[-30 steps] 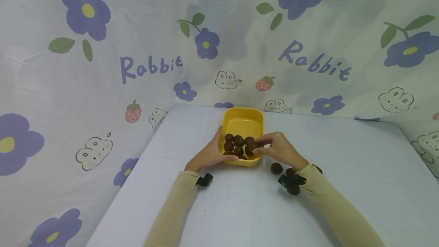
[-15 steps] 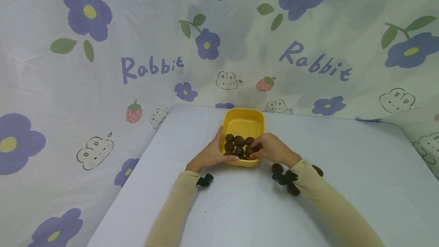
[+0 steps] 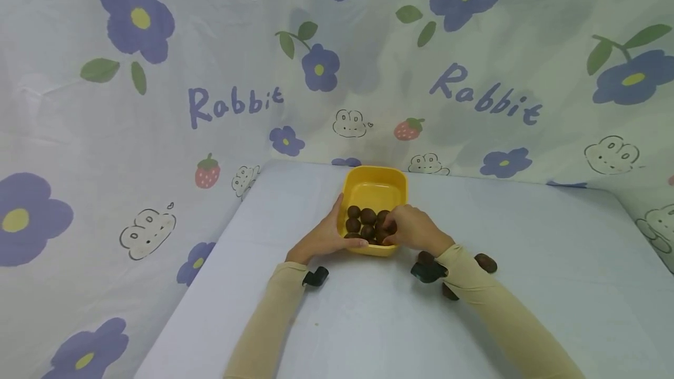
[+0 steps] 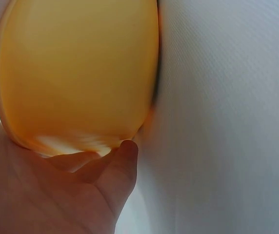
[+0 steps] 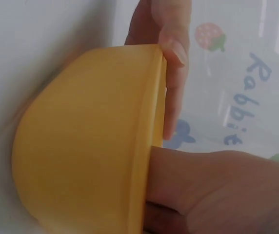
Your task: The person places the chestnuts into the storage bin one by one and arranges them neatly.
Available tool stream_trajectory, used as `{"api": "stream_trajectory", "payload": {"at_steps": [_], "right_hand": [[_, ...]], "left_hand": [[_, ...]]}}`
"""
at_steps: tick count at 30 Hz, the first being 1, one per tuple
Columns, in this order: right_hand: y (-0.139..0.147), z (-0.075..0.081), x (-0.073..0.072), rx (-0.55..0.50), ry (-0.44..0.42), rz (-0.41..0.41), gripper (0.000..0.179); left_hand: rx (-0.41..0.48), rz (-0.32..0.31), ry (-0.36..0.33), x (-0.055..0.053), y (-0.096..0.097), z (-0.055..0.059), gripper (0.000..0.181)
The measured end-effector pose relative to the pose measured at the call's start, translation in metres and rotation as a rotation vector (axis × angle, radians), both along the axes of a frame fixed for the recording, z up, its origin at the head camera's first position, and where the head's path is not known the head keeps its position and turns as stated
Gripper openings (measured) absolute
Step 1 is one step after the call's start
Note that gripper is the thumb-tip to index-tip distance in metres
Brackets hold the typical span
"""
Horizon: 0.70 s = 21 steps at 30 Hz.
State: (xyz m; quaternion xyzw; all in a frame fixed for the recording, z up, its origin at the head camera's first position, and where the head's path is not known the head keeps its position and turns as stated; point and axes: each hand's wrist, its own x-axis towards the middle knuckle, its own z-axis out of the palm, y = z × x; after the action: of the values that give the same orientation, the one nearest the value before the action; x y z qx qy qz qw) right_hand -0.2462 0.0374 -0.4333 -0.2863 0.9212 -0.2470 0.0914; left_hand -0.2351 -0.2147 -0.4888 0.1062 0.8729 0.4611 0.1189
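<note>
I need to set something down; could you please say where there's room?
The table is bare between the sleeves, in front of the yellow container, and on its right, between the right hand and patterned cloth. Rounded brown objects crowd the container's near half and the table around the right sleeve.

- Head: above, on near side of yellow tub [image 3: 375, 195], set back, facing forward-down.
- Left wrist: close, facing tub.
- Right wrist: likewise; shares backdrop [image 3: 368, 45] with head.
</note>
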Motion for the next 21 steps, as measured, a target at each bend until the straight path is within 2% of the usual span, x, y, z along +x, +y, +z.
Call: {"api": "stream_trajectory", "payload": {"at_steps": [10,16,21], "right_hand": [[-0.0052,-0.0026,0.0002,0.029,-0.055,-0.041,0.014],[-0.0086,-0.0024,-0.0006,0.052,-0.096,-0.056,0.012],[-0.0104,-0.0021,-0.0016,0.074,-0.089,-0.051,0.012]], "left_hand": [[-0.053,0.016,-0.049,0.0021,0.0024,0.0043,0.139],[-0.050,0.013,-0.046,0.0029,0.0016,0.0047,0.142],[-0.045,0.011,-0.037,0.0020,0.0005,0.0035,0.141]]}}
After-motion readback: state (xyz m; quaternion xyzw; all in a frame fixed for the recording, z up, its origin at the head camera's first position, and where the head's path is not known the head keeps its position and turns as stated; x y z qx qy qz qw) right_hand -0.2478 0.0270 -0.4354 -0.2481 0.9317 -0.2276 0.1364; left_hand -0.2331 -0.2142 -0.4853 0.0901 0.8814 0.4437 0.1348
